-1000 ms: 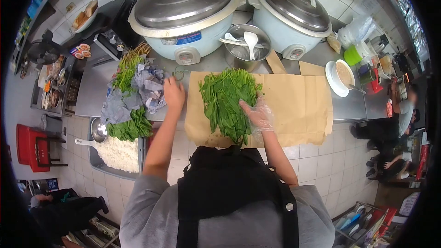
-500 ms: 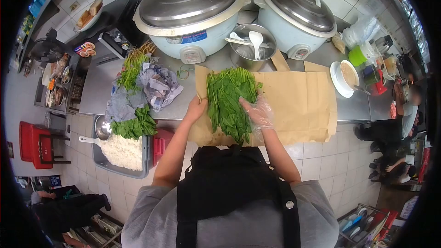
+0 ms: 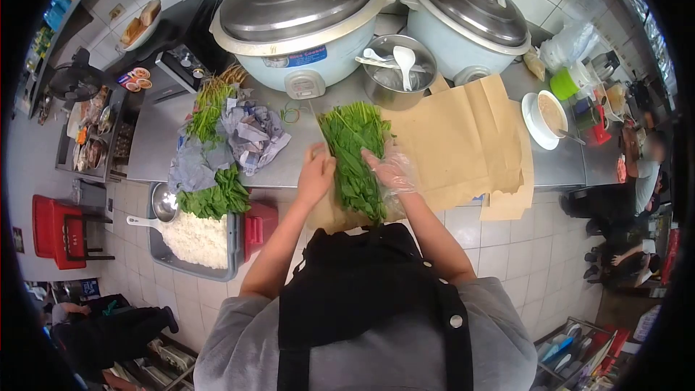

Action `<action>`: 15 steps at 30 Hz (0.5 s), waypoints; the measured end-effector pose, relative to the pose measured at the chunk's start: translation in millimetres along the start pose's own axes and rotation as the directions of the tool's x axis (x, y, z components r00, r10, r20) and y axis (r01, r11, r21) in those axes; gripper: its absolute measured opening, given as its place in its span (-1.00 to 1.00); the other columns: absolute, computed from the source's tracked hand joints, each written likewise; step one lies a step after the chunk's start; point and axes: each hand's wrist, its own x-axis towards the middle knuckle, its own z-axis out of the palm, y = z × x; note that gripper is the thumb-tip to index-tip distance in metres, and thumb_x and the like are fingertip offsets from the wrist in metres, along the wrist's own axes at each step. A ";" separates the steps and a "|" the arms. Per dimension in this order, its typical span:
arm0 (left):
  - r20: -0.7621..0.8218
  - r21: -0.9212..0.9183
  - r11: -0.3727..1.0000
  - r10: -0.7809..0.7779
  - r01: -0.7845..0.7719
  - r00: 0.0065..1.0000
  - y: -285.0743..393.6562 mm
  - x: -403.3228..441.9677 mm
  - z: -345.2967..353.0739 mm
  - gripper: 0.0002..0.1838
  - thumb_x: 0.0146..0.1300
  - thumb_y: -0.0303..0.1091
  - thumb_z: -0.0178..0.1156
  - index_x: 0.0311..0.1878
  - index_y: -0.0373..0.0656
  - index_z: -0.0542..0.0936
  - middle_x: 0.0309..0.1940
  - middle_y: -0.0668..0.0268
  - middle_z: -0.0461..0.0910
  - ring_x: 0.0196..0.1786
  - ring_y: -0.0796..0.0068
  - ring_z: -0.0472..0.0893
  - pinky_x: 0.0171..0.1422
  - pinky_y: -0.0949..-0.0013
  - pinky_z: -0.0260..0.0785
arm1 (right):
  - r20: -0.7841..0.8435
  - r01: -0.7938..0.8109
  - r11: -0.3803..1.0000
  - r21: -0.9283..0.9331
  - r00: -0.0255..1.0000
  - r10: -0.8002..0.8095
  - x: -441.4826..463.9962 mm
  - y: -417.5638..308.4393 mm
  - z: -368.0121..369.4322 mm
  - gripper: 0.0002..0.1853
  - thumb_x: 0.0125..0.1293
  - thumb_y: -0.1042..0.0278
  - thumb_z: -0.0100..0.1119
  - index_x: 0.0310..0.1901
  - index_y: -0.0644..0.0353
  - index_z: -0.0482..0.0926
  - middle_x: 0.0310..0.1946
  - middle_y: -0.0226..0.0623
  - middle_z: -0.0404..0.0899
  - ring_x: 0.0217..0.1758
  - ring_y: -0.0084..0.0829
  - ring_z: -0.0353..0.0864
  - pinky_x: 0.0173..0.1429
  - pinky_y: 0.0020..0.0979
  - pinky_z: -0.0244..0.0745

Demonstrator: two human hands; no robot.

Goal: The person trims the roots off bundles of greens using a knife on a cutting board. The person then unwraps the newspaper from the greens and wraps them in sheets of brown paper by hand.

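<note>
A bundle of leafy greens [image 3: 356,159] lies on brown paper [image 3: 452,137] in front of me, stems toward the back. At its left side, my left hand [image 3: 316,174] is closed on the paper's raised left edge. My right hand [image 3: 394,169], in a clear plastic glove, presses against the right side of the bundle with its thumb over the leaves. Its other fingers are partly hidden by the bundle and the glove's glare. More greens [image 3: 213,195], partly wrapped in crumpled newspaper [image 3: 250,134], lie to the left.
Two rice cookers [image 3: 297,22] [image 3: 467,25] stand behind, with a metal pot [image 3: 397,98] of white paddles between them. A bowl [image 3: 550,116] on a plate sits right. Below left is a grey tub [image 3: 230,246] of rice. Other people [image 3: 644,174] are at the far right.
Both hands have drawn closer together, narrowing the bundle. The paper's left edge has come up against the greens. Its right part has shifted and turned, uncovering another sheet beneath.
</note>
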 end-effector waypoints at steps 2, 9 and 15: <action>0.057 -0.055 0.993 0.106 -0.102 0.993 3.9 6.5 -5.9 -0.73 0.42 -0.24 0.08 -0.06 -0.27 0.56 0.51 0.00 0.21 0.30 0.00 0.49 0.35 0.19 0.32 | 0.065 -0.024 1.000 0.016 0.998 0.023 -1.2 -5.0 -15.6 0.06 0.22 -0.40 0.16 0.53 0.27 0.10 0.23 0.23 0.47 0.29 0.06 0.50 0.33 -0.09 0.39; 0.484 -0.083 0.857 0.481 -0.509 0.731 -7.3 36.3 -28.4 -0.63 0.29 -0.52 0.03 0.17 -0.15 0.43 0.61 0.11 -0.01 0.65 0.07 -0.07 0.63 0.05 0.08 | 0.190 -0.042 0.999 -0.033 0.981 0.047 10.6 7.7 -24.4 0.06 0.18 -0.51 0.09 0.49 0.24 0.23 0.36 0.11 0.40 0.43 0.02 0.38 0.44 -0.13 0.29; 0.683 0.249 0.407 0.570 -0.879 0.457 -30.2 78.6 -17.7 -0.16 0.14 -0.60 0.07 0.55 0.01 0.15 0.63 0.19 -0.05 0.65 0.10 -0.02 0.70 0.00 -0.12 | 0.262 -0.046 0.998 -0.041 0.963 0.055 8.1 -4.3 -47.4 0.11 0.10 -0.52 0.13 0.46 0.31 0.27 0.37 0.16 0.38 0.47 0.00 0.34 0.50 -0.17 0.23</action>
